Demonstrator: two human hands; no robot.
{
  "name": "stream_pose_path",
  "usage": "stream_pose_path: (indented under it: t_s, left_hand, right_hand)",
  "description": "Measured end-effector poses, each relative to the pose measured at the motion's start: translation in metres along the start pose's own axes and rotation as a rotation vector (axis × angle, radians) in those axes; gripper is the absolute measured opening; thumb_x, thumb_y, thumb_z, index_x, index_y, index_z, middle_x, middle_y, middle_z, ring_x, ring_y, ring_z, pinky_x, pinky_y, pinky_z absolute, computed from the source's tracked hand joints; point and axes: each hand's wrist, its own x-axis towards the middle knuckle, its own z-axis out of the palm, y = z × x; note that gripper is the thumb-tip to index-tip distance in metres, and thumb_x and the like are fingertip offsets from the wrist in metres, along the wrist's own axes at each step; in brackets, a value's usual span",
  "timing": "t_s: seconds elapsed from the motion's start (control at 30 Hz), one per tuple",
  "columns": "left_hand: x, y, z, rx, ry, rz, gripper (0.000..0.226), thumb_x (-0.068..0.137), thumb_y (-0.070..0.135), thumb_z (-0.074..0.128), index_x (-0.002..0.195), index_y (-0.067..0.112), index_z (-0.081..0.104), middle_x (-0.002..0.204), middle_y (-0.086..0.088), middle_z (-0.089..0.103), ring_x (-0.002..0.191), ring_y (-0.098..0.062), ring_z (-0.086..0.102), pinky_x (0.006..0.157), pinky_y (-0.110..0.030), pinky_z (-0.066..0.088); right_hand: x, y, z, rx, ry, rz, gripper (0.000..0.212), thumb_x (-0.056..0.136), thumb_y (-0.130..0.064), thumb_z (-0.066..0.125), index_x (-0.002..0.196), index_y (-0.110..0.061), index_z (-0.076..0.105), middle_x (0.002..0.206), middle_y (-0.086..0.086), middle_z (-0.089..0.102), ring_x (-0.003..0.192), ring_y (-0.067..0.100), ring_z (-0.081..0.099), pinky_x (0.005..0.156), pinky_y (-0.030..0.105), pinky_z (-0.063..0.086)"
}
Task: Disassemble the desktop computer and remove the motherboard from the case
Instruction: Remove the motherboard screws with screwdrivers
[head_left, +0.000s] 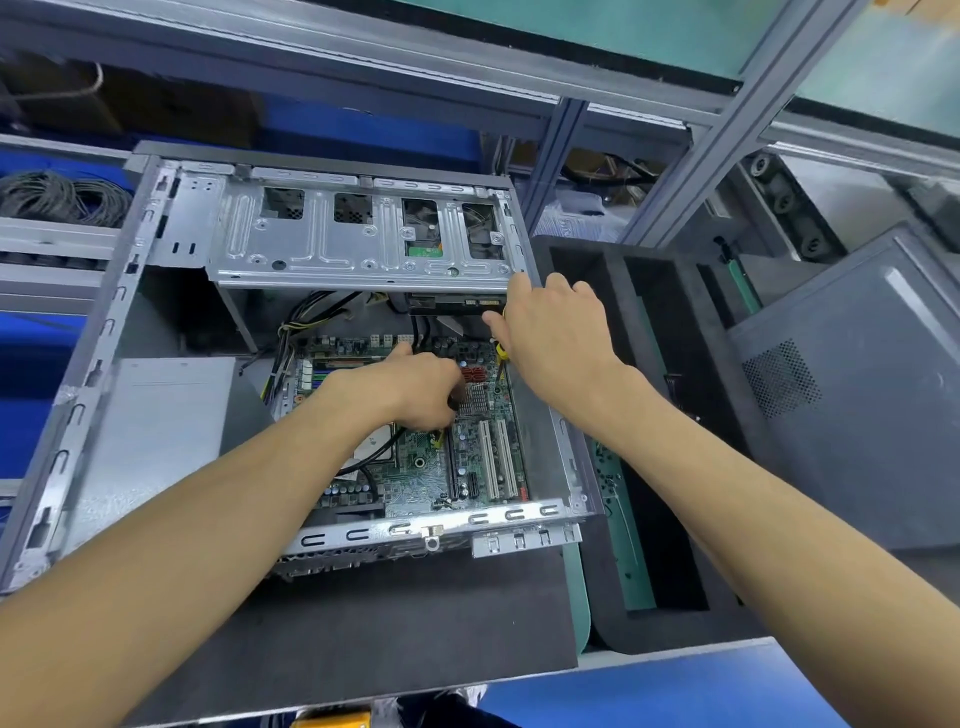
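Left hand is being curled, contents hidden | right hand is being braced, fingers spread, on silver drive cage | green motherboard cables should be pulled straight.

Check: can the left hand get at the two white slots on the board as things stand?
Probably yes. The left hand is already inside the open case, just left of the white slots, and nothing covers them. The drive cage sits further back.

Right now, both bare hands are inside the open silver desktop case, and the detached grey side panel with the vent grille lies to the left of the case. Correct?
Not quite. In the head view the grey side panel with the vent grille lies to the right of the open silver desktop case, not the left. Both the left hand and right hand are indeed inside it.
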Motion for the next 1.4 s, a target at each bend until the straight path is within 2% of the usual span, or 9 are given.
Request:
stream_pose_path:
  t_s: [0.3,0.43,0.57,0.67,0.8,1.23,1.4]
  left_hand:
    - [-0.0022,0.0012,-0.0019,-0.010,-0.004,0.006,0.032,0.096,0.026,0.055,0.126,0.019,0.062,0.116,-0.003,0.070,0.114,-0.024,0.059,0.116,-0.045,0.014]
    - [-0.0014,0.0012,-0.0016,-0.006,-0.007,0.003,0.030,0.095,0.025,0.055,0.122,0.016,0.064,0.114,-0.004,0.070,0.112,-0.024,0.060,0.115,-0.045,0.015]
    - [-0.0006,-0.0001,-0.0009,-0.010,-0.013,-0.001,0.031,0.095,0.025,0.055,0.122,0.014,0.063,0.115,-0.005,0.070,0.112,-0.025,0.060,0.115,-0.046,0.015]
    - [0.0000,-0.0008,0.0001,-0.010,-0.008,-0.001,0.031,0.095,0.026,0.055,0.121,0.013,0.063,0.113,-0.006,0.070,0.111,-0.025,0.060,0.115,-0.045,0.015]
    - [0.0009,-0.0019,0.0008,-0.024,-0.005,0.000,0.030,0.094,0.024,0.055,0.121,0.013,0.063,0.113,-0.006,0.069,0.110,-0.025,0.060,0.116,-0.045,0.014]
    - [0.0008,-0.0014,0.0007,-0.006,0.001,-0.003,0.029,0.094,0.025,0.056,0.119,0.015,0.065,0.111,-0.004,0.071,0.111,-0.023,0.060,0.115,-0.043,0.016]
    - [0.0010,-0.0014,0.0010,0.000,0.000,-0.002,0.028,0.095,0.025,0.056,0.119,0.014,0.065,0.110,-0.005,0.071,0.110,-0.024,0.060,0.117,-0.045,0.013]
  right_hand:
    - [-0.0011,0.0007,-0.0002,0.013,0.010,0.003,0.033,0.107,-0.042,0.038,0.103,-0.011,0.050,0.094,0.010,0.066,0.098,0.029,0.058,0.074,0.034,0.027]
    - [-0.0013,-0.0002,-0.0015,0.007,-0.002,0.003,0.032,0.106,-0.040,0.039,0.103,-0.010,0.049,0.093,0.010,0.066,0.098,0.030,0.058,0.077,0.035,0.033]
    - [-0.0013,0.0003,-0.0023,0.006,-0.018,0.005,0.032,0.106,-0.040,0.038,0.104,-0.010,0.049,0.093,0.009,0.066,0.098,0.029,0.058,0.075,0.034,0.028]
    - [-0.0020,-0.0006,-0.0032,0.008,-0.024,0.012,0.032,0.106,-0.041,0.038,0.104,-0.010,0.050,0.093,0.009,0.066,0.097,0.029,0.058,0.080,0.037,0.037]
    - [-0.0031,-0.0001,-0.0051,0.015,-0.030,0.015,0.034,0.106,-0.041,0.039,0.107,-0.009,0.051,0.094,0.010,0.066,0.098,0.030,0.058,0.084,0.038,0.040]
    - [-0.0035,0.0010,-0.0046,0.011,-0.040,0.016,0.033,0.106,-0.041,0.038,0.102,-0.011,0.051,0.089,0.009,0.065,0.094,0.029,0.058,0.083,0.039,0.040]
    - [-0.0040,0.0003,-0.0068,-0.003,-0.059,0.019,0.033,0.106,-0.041,0.038,0.104,-0.011,0.051,0.093,0.009,0.066,0.098,0.030,0.058,0.086,0.039,0.040]
